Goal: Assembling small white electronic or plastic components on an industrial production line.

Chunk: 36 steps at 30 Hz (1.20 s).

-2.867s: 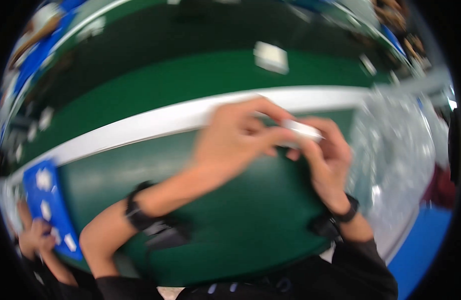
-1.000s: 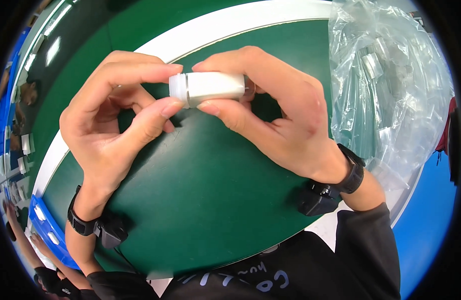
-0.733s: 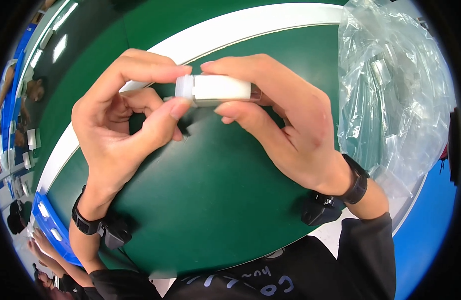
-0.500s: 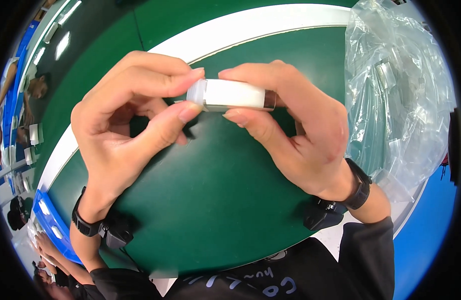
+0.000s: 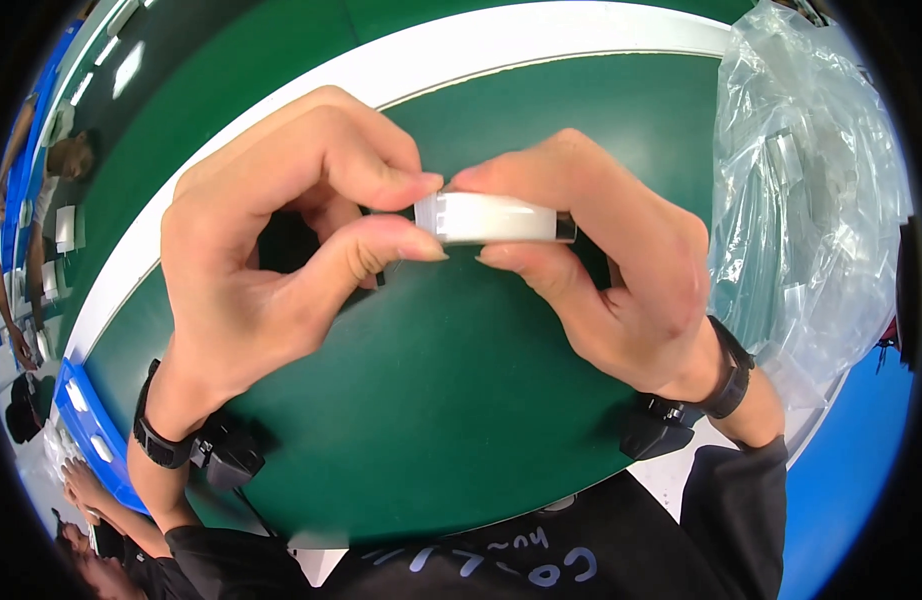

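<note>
Between my hands, above the green tabletop, is a small clear plastic case (image 5: 501,218) with a white block inside. It lies roughly level, with a translucent end piece on its left and a dark end on its right. My left hand (image 5: 266,230) pinches the translucent end with thumb and index finger. The other fingers curl behind, where a bit of something dark shows below them. My right hand (image 5: 631,265) grips the body of the case by its long edges, thumb below and index finger above. That index finger partly covers the dark right end.
A large clear plastic bag (image 5: 811,200) with small clear pieces in it lies at the right. To the left is a blue tray (image 5: 96,430) holding white pieces, with another person's hands (image 5: 81,485) beside it. A white rim (image 5: 541,35) curves behind the green table (image 5: 431,400).
Both hands and the case have shifted slightly right and down in the picture. The case has rolled a little, showing a narrower side. The left fingertips have come closer to the right ones.
</note>
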### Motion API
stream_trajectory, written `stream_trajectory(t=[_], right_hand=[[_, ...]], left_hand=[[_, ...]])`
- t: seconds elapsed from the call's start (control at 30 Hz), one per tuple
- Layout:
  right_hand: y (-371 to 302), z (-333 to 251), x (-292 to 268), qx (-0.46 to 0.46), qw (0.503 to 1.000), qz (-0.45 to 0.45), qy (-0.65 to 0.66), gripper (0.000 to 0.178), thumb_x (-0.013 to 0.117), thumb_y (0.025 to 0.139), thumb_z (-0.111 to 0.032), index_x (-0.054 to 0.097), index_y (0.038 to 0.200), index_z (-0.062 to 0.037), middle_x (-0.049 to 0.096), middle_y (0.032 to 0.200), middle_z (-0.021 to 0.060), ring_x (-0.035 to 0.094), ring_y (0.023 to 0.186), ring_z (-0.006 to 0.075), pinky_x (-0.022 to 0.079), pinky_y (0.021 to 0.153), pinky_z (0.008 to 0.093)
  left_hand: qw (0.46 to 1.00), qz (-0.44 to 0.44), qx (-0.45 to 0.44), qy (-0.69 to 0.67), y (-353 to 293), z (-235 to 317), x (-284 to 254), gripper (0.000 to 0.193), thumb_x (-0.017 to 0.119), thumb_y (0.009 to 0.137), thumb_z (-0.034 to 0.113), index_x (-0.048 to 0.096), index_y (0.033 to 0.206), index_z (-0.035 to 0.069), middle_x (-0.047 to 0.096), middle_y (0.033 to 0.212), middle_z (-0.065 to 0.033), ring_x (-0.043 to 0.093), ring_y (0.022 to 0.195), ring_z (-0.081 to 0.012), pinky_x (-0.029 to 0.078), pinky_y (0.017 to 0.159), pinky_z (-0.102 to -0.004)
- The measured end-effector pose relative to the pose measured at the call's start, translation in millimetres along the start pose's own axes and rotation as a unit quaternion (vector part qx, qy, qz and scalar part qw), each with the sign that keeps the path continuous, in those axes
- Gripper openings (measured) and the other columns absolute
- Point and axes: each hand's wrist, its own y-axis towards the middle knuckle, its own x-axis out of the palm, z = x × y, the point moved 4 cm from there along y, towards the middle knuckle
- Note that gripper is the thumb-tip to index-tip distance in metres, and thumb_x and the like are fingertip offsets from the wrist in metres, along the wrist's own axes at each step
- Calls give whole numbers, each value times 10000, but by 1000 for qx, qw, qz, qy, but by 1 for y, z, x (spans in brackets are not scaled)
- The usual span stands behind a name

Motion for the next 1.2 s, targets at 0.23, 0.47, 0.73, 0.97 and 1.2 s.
stream_trajectory(t=[0.23, 0.47, 0.73, 0.97, 1.2], right_hand=[[2, 11, 8, 46, 990, -79, 106, 340, 691, 879, -16, 574, 1192, 48, 656, 1025, 122, 648, 880, 177, 521, 688, 277], [-1, 16, 16, 102, 913, 75, 387, 396, 757, 836, -69, 520, 1142, 15, 535, 1110, 124, 609, 781, 117, 530, 668, 238], [-12, 12, 7, 70, 930, 87, 349, 460, 783, 805, -80, 519, 1171, 10, 529, 1118, 125, 603, 801, 123, 524, 647, 236], [-31, 22, -22, 57, 947, 78, 306, 516, 805, 778, -91, 519, 1197, 5, 524, 1125, 125, 598, 818, 128, 519, 629, 235], [-20, 10, -13, 26, 965, 78, 250, 573, 827, 751, -101, 518, 1223, 1, 520, 1132, 125, 592, 836, 134, 514, 611, 234]], left_hand=[[995, -25, -34, -96, 2, -11, -1, 569, 871, 736, 202, 583, 1130, -90, 617, 882, -93, 594, 683, -96, 459, 585, -199], [990, -72, -102, -63, 0, -9, -3, 992, 981, 542, 371, 462, 1266, -68, 633, 933, -66, 630, 836, -103, 477, 746, -209], [999, -44, 8, 25, -7, -1, -11, 937, 978, 507, 325, 440, 1179, -47, 660, 1077, -162, 659, 951, -174, 527, 842, -281], [994, -24, 98, -37, -9, 3, -2, 1038, 1001, 429, 426, 437, 1142, -76, 675, 1019, -134, 670, 909, -168, 536, 806, -268], [992, 57, -17, -108, -8, 3, 6, 1088, 988, 465, 463, 428, 1246, -46, 672, 1046, -121, 685, 942, -183, 577, 802, -307]])
